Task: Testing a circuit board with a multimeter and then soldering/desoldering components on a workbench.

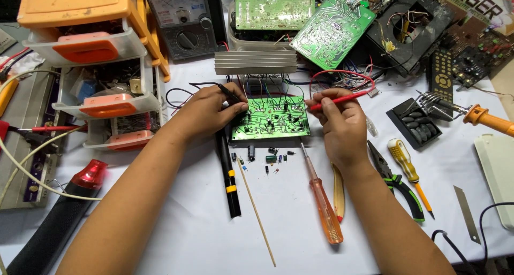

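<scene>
A green circuit board (272, 120) lies flat on the white table, wired to a finned aluminium heat sink (256, 62) behind it. My left hand (206, 110) grips a black test probe (231, 94) whose tip touches the board's left side. My right hand (336, 117) grips a red test probe (342, 98) with its tip on the board's right side. Several small loose components (270, 158) lie just in front of the board.
An analog multimeter (182, 21) stands behind, beside an orange drawer cabinet (91, 55). Two more green boards (300, 15) lean at the back. An orange screwdriver (321, 197), pliers (399, 184), soldering iron (484, 117), thin wooden stick (257, 213) and black tool (227, 173) lie nearby.
</scene>
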